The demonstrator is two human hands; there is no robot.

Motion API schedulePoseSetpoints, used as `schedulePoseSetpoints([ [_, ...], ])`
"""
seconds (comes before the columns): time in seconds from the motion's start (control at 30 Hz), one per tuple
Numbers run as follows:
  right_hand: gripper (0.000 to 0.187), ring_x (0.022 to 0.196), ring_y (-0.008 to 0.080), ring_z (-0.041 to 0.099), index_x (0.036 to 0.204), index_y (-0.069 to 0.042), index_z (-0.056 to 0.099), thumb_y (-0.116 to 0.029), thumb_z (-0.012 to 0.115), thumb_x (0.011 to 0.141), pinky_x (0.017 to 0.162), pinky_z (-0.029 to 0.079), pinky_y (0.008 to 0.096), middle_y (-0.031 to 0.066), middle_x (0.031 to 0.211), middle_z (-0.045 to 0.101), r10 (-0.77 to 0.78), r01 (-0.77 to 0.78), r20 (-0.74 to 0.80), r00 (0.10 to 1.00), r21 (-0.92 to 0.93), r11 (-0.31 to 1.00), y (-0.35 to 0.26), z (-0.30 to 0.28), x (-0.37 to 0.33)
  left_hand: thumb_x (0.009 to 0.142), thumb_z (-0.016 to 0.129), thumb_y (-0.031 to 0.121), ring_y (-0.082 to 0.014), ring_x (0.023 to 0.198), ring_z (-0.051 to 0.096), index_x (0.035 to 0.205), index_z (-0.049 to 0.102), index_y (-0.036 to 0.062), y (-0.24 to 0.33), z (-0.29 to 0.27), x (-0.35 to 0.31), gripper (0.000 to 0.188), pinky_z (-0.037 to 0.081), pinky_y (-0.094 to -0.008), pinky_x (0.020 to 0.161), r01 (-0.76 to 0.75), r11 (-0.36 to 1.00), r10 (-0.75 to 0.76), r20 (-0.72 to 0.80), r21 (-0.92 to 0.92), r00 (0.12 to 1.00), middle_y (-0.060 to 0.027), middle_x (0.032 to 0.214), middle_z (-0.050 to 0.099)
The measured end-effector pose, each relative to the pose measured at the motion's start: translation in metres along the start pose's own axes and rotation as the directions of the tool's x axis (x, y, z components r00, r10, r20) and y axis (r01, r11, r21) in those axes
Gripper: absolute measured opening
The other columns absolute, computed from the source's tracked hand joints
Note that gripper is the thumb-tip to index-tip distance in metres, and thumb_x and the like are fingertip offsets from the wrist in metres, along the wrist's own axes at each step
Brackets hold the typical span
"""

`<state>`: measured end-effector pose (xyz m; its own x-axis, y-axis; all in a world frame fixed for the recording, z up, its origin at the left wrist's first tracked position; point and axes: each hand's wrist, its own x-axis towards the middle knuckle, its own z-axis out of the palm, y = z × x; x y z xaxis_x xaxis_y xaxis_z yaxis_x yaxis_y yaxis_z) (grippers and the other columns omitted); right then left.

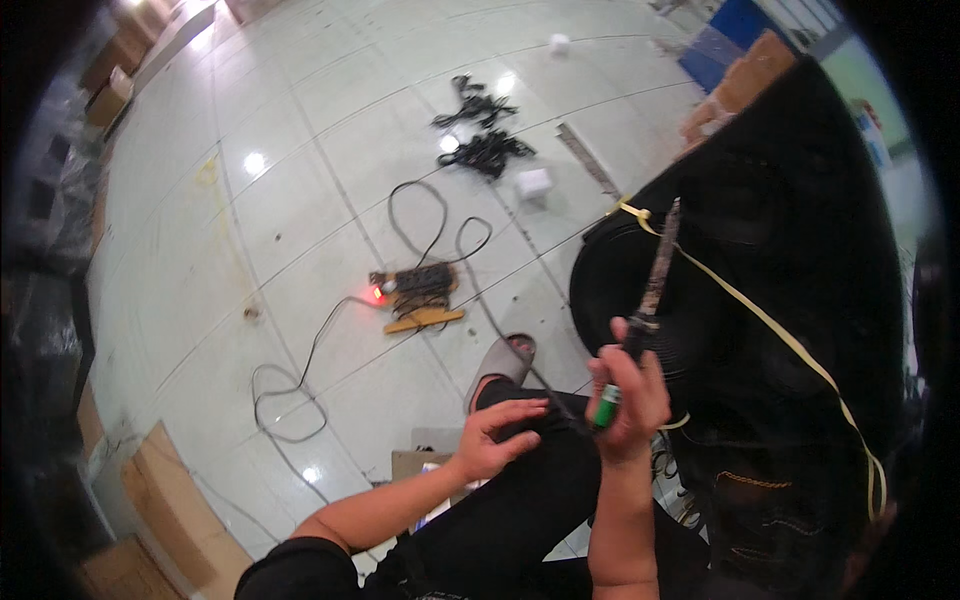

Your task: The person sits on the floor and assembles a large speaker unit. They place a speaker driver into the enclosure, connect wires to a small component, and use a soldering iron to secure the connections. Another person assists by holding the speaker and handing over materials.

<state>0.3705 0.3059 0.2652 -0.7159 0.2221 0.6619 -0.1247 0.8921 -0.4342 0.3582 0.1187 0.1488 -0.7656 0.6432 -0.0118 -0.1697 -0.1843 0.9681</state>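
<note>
My right hand is wrapped round the green and black handle of a soldering iron. The iron's long, dark, rusty-looking shaft points up and away from me, over a large black panel with a round ribbed shape in it. A dark cord runs from around the handle toward the power strip on the floor, which shows a red light. My left hand holds nothing; its fingers are stretched out above my bent knee.
A yellow strap crosses the black panel. Bundles of black cables, a white block and a metal strip lie on the tiled floor. Loose cord loops spread left of the strip. Cardboard sits at lower left.
</note>
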Motion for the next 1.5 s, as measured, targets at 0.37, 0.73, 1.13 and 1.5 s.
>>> schedulePoseSetpoints([
  [0.37,0.015,0.084,0.0267,0.067,0.11,-0.001,0.058,-0.012,0.054,0.1,0.071,0.056,0.0323,0.0281,0.108,0.067,0.012,-0.014,-0.043,0.999,-0.068,0.998,0.009,0.003,-0.015,0.081,0.072,0.019,-0.0375,0.109,0.058,0.131,0.055,0.009,-0.285,-0.234,0.02,0.054,0.049,-0.0442,0.094,0.814,0.35,-0.129,-0.837,0.463,0.532,-0.0206,0.116,0.057],
  [0.73,0.024,0.084,0.0251,0.066,0.117,-0.005,0.05,-0.025,0.048,0.104,0.063,0.053,0.0298,0.0344,0.112,0.062,0.052,-0.052,-0.008,0.999,-0.077,0.996,0.006,0.003,-0.015,0.083,0.068,0.02,-0.0394,0.097,0.064,0.104,0.072,0.0067,-0.315,-0.294,0.057,0.025,0.052,-0.0469,0.085,0.753,0.298,-0.348,-0.668,0.587,0.658,-0.0229,0.099,0.064],
  [1.13,0.031,0.092,0.0311,0.068,0.102,-0.016,0.074,-0.006,0.079,0.073,0.079,0.056,0.0399,0.0248,0.11,0.066,0.218,-0.199,-0.024,0.976,0.32,0.926,-0.058,-0.065,-0.017,0.088,0.045,0.006,-0.0411,0.094,0.061,0.093,0.063,-0.0003,-0.357,-0.239,-0.085,0.02,0.049,-0.0479,0.082,0.577,0.256,-0.323,-0.494,0.776,0.807,-0.025,0.095,0.062],
  [1.5,0.032,0.078,0.0284,0.069,0.103,-0.008,0.069,0.002,0.074,0.073,0.068,0.057,0.0348,0.0253,0.102,0.068,0.093,-0.096,-0.048,0.995,-0.063,0.993,-0.12,-0.206,-0.078,0.083,0.067,0.019,-0.0386,0.073,0.065,0.093,0.065,-0.0035,-0.335,-0.219,-0.156,0.025,0.052,-0.0479,0.069,0.351,0.226,-0.507,-0.198,0.909,0.839,-0.0209,0.082,0.066],
])
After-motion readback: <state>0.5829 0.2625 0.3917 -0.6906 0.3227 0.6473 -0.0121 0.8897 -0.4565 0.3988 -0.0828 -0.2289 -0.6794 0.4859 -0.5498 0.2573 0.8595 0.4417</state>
